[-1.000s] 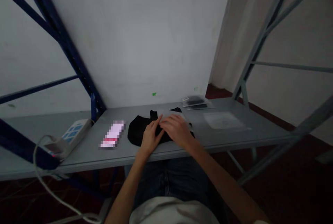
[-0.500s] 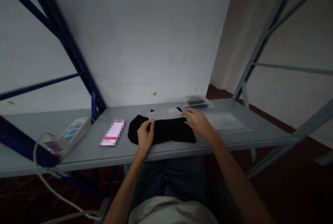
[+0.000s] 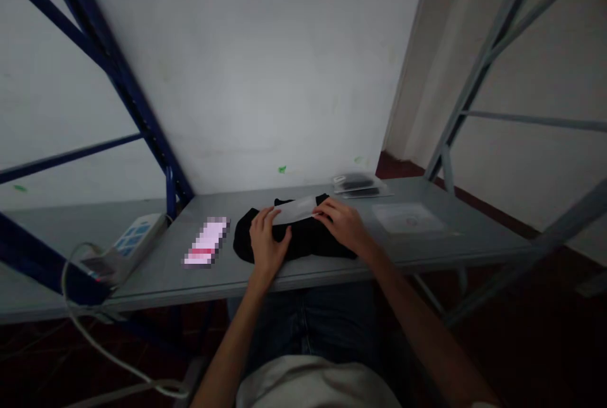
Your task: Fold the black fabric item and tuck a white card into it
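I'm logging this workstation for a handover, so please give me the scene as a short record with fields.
Left hand: at the white sheet's left end, thumb spread apart
Right hand: fingers pinching the right end of the white sheet
Under the sheet: black cloth, lying on the grey table
Left of cloth: pixelated pink-and-white thing; farther left, white power strip
Right of cloth: clear bag, lying flat
Far edge: clear packs with dark contents
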Motion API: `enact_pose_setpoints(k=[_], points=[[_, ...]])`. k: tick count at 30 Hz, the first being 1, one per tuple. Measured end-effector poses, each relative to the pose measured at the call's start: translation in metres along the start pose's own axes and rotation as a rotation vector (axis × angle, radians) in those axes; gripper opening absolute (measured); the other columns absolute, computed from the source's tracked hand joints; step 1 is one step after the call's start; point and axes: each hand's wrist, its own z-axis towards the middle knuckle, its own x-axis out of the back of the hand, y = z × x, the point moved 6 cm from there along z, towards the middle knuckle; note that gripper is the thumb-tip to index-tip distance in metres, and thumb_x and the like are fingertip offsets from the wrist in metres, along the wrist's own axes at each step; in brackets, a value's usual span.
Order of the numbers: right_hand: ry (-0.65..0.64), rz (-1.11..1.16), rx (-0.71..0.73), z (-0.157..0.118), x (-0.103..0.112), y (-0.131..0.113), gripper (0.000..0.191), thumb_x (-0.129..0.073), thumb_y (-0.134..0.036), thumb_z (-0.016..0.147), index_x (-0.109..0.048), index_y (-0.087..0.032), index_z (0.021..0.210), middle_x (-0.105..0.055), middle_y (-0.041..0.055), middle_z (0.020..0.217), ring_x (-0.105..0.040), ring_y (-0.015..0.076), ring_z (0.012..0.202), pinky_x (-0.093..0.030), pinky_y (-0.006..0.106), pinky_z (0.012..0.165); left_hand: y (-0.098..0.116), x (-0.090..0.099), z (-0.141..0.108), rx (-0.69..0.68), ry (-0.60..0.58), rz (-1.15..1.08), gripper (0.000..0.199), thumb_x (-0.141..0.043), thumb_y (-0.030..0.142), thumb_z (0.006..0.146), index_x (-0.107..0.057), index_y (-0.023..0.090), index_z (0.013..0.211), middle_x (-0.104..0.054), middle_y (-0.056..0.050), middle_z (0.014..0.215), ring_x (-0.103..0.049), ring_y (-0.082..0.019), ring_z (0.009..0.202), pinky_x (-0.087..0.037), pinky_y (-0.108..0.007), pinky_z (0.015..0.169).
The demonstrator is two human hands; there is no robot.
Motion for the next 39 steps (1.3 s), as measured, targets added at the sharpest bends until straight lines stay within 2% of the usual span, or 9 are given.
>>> enact_pose_setpoints(k=[3,5,12,17,22,31,39], points=[[-0.007,0.021,0.085,0.0,-0.009,-0.018,0.014,-0.06,-0.024,0.102,-0.073,-0.022,0.107,-0.07,0.0069,0.104,-0.066,0.0226,0.1,-0.053,0.034,0.088,0.018,-0.01,-0.002,-0.168,-0.177,-0.082,0.027,-0.065,0.025,0.096,-0.065,0.026,0.124,-0.068,-0.007,0.129,-0.059,-0.028,0.124,-0.046,-0.048,0.111],[-0.018,0.024,0.129,-0.001,-0.015,-0.027,0.015,-0.059,-0.024,0.102,-0.073,-0.022,0.109,-0.07,0.0074,0.105,-0.066,0.0229,0.102,-0.054,0.035,0.09,0.021,-0.012,-0.003,-0.198,-0.219,-0.135,0.022,-0.061,0.025,0.1,-0.066,0.026,0.121,-0.071,-0.006,0.121,-0.062,-0.026,0.118,-0.049,-0.046,0.107],[-0.068,0.043,0.166,-0.004,-0.023,-0.034,0.019,-0.06,-0.021,0.102,-0.068,-0.023,0.119,-0.073,0.007,0.109,-0.068,0.0225,0.103,-0.054,0.034,0.09,0.016,-0.012,-0.005,-0.147,-0.204,-0.216,0.013,-0.059,0.027,0.102,-0.067,0.023,0.111,-0.073,-0.006,0.106,-0.065,-0.023,0.107,-0.054,-0.039,0.097],[-0.013,0.033,0.117,-0.004,-0.022,-0.029,0.015,-0.059,-0.022,0.103,-0.068,-0.022,0.115,-0.073,0.007,0.101,-0.069,0.021,0.094,-0.054,0.031,0.084,0.023,-0.011,-0.005,-0.196,-0.216,-0.22,0.015,-0.06,0.027,0.101,-0.068,0.024,0.114,-0.073,-0.006,0.109,-0.065,-0.023,0.109,-0.054,-0.04,0.098],[0.039,0.069,0.155,-0.004,-0.021,-0.033,0.013,-0.059,-0.025,0.103,-0.069,-0.023,0.112,-0.075,0.0061,0.101,-0.07,0.0201,0.094,-0.053,0.03,0.084,0.026,-0.005,-0.003,-0.218,-0.156,-0.204,0.011,-0.06,0.025,0.102,-0.069,0.022,0.107,-0.073,-0.005,0.104,-0.064,-0.023,0.103,-0.053,-0.039,0.095],[0.161,0.07,0.144,-0.002,-0.003,-0.014,0.019,-0.059,-0.024,0.103,-0.075,-0.024,0.112,-0.077,0.0054,0.1,-0.067,0.0225,0.096,-0.054,0.035,0.085,0.022,-0.001,-0.001,-0.124,-0.085,-0.036,0.007,-0.065,0.026,0.099,-0.071,0.023,0.101,-0.074,-0.005,0.103,-0.062,-0.025,0.102,-0.047,-0.04,0.092],[0.284,-0.017,0.073,-0.002,0.036,0.017,0.024,-0.056,-0.025,0.104,-0.079,-0.024,0.108,-0.079,0.0052,0.1,-0.065,0.0246,0.095,-0.054,0.039,0.089,0.012,0.003,-0.001,-0.036,-0.021,-0.017,0.007,-0.065,0.027,0.097,-0.071,0.024,0.098,-0.073,-0.005,0.102,-0.062,-0.025,0.103,-0.046,-0.041,0.093]])
